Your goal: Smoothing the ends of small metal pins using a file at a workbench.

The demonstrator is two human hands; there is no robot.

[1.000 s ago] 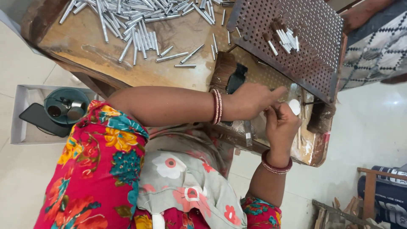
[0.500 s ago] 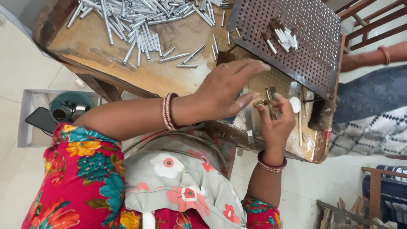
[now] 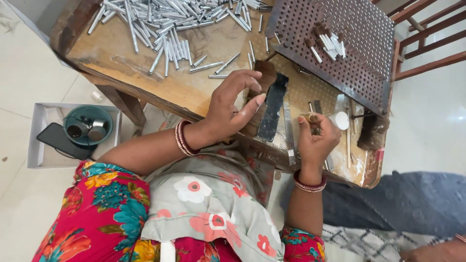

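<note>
Over wooden bench (image 3: 145, 73), left hand (image 3: 233, 109) half-open, empty; right hand (image 3: 315, 138) pinches small tube (image 3: 307, 117).

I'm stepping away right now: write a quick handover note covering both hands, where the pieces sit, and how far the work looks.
Left hand: empty, fingers spread, over the bench edge beside the dark flat block.
Right hand: pinches a small metal tube at its fingertips, near the white round disc.
Loose metal tubes lie heaped on the wooden bench.
Perforated rack: only a small cluster of tubes stands in it; most holes are unfilled.
Grey tray on the floor holds a teal bowl and a phone.
</note>
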